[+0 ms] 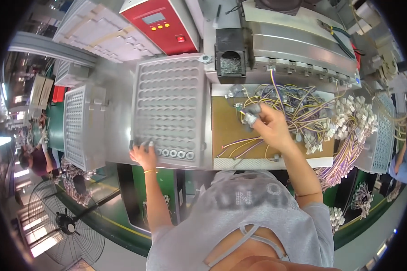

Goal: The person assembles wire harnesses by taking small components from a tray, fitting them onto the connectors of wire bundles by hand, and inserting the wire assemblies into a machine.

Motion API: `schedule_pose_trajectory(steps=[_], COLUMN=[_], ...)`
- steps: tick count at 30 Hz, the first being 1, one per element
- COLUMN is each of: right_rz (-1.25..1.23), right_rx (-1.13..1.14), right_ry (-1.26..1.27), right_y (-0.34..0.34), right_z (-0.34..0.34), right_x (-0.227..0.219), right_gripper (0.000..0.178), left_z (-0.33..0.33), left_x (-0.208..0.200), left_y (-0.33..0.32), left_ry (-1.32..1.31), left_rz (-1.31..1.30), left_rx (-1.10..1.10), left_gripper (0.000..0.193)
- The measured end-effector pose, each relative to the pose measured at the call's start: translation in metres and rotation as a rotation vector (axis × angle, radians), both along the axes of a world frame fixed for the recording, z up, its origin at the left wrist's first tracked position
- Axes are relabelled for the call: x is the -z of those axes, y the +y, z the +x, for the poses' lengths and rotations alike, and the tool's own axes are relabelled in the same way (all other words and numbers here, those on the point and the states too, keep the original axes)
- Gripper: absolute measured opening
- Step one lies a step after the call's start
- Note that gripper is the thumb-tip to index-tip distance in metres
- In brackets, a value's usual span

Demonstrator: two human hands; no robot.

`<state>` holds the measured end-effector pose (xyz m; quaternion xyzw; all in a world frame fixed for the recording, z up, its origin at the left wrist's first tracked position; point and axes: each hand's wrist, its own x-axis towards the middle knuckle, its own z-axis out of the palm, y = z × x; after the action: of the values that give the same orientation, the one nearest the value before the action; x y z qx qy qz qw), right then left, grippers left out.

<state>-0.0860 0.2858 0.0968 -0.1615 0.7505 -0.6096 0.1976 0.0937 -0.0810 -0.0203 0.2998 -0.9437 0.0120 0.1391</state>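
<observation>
My left hand (143,156) rests at the near left corner of a grey plastic tray (201,113) with rows of round pockets. Its fingers are apart, with grey covers on the fingertips, and touch the front pocket row. Several round white parts (173,153) sit in that row to the right of the hand. Over a brown work board (226,131), my right hand (273,128) is closed in a pinch, its fingertips also covered. What it pinches is too small to make out. A small green piece with wires (238,106) lies just beyond those fingertips.
Tangled yellow and purple wires (298,101) cover the board's far side, beside bundled white connectors (355,119). Behind stand a red box with buttons (163,25), a black holder (230,52) and a metal fixture (303,43). Pliers (339,38) lie on top. Stacked trays (83,126) stand left.
</observation>
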Motion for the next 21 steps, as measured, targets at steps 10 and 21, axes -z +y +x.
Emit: schedule_pose_trajectory(steps=[10, 21], right_rz=[-0.129, 0.028], right_rx=[0.032, 0.008], right_ry=[-0.051, 0.096], right_y=[-0.007, -0.007], right_z=[0.004, 0.006], right_x=[-0.006, -0.004], right_gripper=[0.009, 0.007], left_z=[0.028, -0.082], left_x=[-0.005, -0.095], left_y=[0.012, 0.14], left_ry=[-0.05, 0.627], left_rz=[-0.228, 1.762], left_rx=[-0.137, 0.229], left_gripper=[0.037, 0.032])
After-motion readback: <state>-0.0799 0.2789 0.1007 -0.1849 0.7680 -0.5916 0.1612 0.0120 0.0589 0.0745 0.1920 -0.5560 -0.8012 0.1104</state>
